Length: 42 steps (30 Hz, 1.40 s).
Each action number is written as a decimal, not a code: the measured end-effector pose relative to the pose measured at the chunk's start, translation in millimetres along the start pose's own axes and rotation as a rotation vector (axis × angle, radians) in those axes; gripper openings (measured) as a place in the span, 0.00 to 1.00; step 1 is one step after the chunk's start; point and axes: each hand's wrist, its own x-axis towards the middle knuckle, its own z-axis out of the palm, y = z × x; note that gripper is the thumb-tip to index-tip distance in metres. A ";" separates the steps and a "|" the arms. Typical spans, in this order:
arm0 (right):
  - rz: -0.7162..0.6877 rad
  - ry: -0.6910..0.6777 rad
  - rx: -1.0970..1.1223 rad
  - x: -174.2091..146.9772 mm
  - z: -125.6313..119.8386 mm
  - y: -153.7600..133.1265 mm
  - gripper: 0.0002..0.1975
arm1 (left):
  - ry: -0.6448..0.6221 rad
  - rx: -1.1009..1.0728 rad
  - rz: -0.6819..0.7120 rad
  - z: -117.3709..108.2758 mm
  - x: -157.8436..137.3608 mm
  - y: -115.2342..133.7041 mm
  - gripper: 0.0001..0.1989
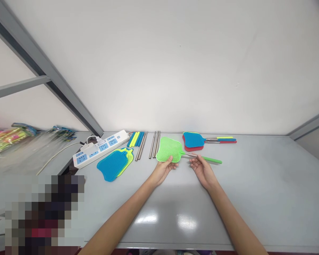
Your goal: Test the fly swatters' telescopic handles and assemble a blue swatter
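A green fly swatter (pixel 169 149) with a metal rod and green grip is held level just above the table. My left hand (pixel 164 170) pinches the lower edge of its perforated head, thumb on top. My right hand (pixel 202 170) has thumb and fingers closed on the metal rod near the green grip. Behind and to the right lies a stack of swatters, a blue head (pixel 193 139) on top of a red one, their handles pointing right. Left of my hands lie several bare metal rods (pixel 154 145) and, farther left, loose blue swatter heads (pixel 113 164) over yellow ones.
Blue and yellow grip sleeves (pixel 135 139) lie beside a white power strip (pixel 102 148) with plugs in it. At the far left are clear plastic bags (pixel 39 150) and a pixelated area. A grey frame post (pixel 55 78) rises at the table's left; a wall stands behind.
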 end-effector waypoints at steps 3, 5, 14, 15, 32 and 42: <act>0.011 0.003 -0.013 -0.7 -1.3 -1.0 0.09 | 0.000 0.000 -0.001 -0.4 0.3 -0.7 0.09; 0.015 0.006 -0.021 -0.8 -2.2 -1.3 0.09 | 0.001 -0.004 0.001 -1.2 0.8 -1.7 0.08; 0.013 0.006 -0.025 0.6 -3.3 0.1 0.07 | -0.010 -0.002 0.012 -3.9 2.0 -3.2 0.10; 0.015 0.009 -0.026 0.8 -3.2 0.2 0.07 | -0.010 -0.002 0.011 -4.0 2.0 -3.1 0.10; 0.023 0.029 -0.023 0.5 -0.4 -1.1 0.06 | -0.003 0.000 0.004 -5.0 2.3 -4.4 0.11; 0.028 0.048 -0.037 0.9 -0.7 -1.3 0.06 | -0.002 0.007 0.000 -5.0 2.0 -4.6 0.10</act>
